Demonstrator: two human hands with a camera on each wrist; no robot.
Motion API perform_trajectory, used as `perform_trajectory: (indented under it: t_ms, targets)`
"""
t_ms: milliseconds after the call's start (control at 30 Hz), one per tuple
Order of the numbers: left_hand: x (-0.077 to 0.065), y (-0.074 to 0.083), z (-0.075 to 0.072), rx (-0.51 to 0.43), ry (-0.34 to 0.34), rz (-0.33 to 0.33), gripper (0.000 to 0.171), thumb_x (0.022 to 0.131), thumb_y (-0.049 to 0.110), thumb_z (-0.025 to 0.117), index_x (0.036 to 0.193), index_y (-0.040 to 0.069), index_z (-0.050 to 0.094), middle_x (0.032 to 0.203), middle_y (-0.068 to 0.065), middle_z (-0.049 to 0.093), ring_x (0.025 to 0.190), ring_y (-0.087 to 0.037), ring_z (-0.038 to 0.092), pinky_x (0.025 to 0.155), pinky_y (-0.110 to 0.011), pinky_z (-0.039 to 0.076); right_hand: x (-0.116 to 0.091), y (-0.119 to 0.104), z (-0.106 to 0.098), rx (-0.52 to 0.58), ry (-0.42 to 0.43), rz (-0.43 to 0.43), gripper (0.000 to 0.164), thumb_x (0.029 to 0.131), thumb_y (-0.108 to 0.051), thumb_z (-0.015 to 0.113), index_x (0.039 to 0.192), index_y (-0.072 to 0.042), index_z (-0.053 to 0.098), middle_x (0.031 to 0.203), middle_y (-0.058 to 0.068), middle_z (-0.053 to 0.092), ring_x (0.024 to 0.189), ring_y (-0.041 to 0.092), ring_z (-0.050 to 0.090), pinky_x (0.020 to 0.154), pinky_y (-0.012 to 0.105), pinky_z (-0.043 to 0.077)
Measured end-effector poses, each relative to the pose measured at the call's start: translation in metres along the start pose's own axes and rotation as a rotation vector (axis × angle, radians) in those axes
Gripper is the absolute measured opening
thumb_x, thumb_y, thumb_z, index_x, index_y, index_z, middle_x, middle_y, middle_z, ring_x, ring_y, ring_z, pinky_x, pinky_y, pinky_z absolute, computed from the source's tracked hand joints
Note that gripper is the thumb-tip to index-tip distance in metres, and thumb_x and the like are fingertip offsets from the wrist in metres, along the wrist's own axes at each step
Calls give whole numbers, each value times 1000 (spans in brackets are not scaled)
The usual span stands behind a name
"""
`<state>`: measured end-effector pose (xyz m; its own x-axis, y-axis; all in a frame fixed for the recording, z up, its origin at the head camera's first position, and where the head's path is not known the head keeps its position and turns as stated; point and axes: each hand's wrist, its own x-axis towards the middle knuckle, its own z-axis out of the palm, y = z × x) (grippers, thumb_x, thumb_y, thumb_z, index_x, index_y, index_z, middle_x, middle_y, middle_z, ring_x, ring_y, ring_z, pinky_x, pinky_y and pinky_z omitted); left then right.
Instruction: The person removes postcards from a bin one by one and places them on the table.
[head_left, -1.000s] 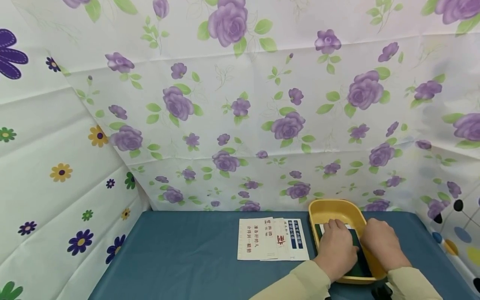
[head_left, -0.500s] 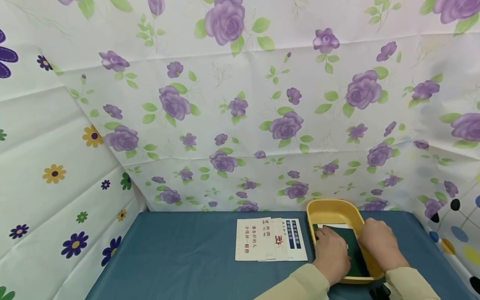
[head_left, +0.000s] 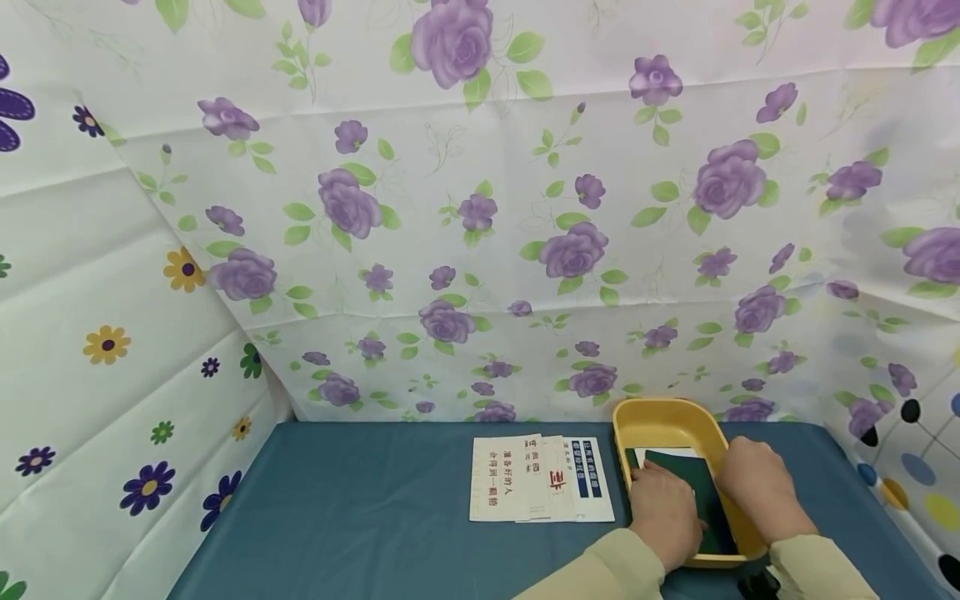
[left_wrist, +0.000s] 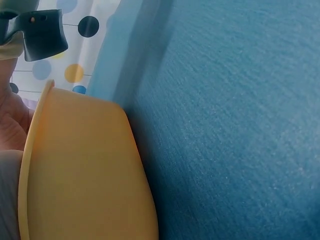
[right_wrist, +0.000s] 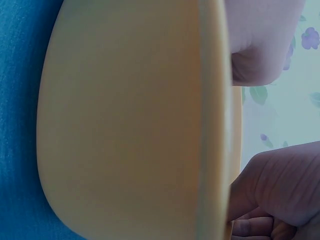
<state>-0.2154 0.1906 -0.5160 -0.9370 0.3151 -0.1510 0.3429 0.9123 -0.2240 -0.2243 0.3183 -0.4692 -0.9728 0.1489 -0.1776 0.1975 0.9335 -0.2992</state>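
Note:
A yellow plastic basket (head_left: 663, 414) lies at the right of the table in the head view, with green booklets (head_left: 708, 492) stacked inside it. My left hand (head_left: 666, 512) reaches over the near left rim and grips the top booklet, fingers along its left side and thumb on the right. A white strip shows under its far edge. My right hand (head_left: 761, 487), fingers curled, holds the basket's right rim; the fingertips are hidden in the head view. Both wrist views show mostly the outer basket wall (left_wrist: 85, 165), and what the fingers touch inside is out of sight.
Left of the basket, several pale printed cards or booklets (head_left: 517, 479) overlap on the blue-green tablecloth (head_left: 360, 500). Flowered sheets (head_left: 510, 250) close off the back and left side. A dotted sheet (head_left: 918, 467) hangs at the right.
My left hand has drawn back and a little left, uncovering more of the green booklet. The top booklet now sits slightly askew. My right hand stays at the basket rim.

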Motion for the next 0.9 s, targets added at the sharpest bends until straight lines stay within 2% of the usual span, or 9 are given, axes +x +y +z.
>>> perform_trajectory:
  t_ms: [167,300,400,533,700,900]
  targets:
    - [0,-2,0,-18,28,9,79,76,75,51,131,18,52,132,-1,47,111,-17,50,79,-27,46,0,-1,0,-3,-3,3,12,84,-6,53,78,4,54,63,9,50,54,21,51,50,35,45]
    - [-1,-3,-1,-30,67,9,75,76,67,58,132,17,51,132,0,47,110,-15,50,84,-27,43,1,-1,0,-5,-4,6,13,86,-6,51,78,4,54,64,9,50,55,21,51,51,36,45]
    - [-4,-3,-2,-23,114,-12,80,72,64,65,133,15,49,130,-2,49,106,-15,51,83,-27,43,2,-1,0,-5,-3,7,13,86,-7,51,78,4,54,64,9,51,55,21,52,51,37,46]
    - [-8,-3,-5,-30,185,-58,91,65,63,70,135,10,46,122,-4,51,93,-16,53,71,-25,47,2,-2,1,-7,8,2,13,85,-7,52,77,3,53,63,9,51,54,21,52,51,37,47]
    - [-11,-9,-8,-115,242,-45,88,66,56,75,134,8,45,114,-6,50,76,-12,54,61,-22,48,1,-2,2,-12,10,-2,13,84,-7,54,77,3,53,63,8,51,54,21,52,51,37,47]
    - [-12,-19,-11,-231,307,-39,71,69,43,78,126,7,53,106,-4,54,66,-7,55,54,-19,46,-1,-2,2,-14,32,-15,14,84,-8,55,76,3,52,61,8,50,52,20,52,50,37,47]
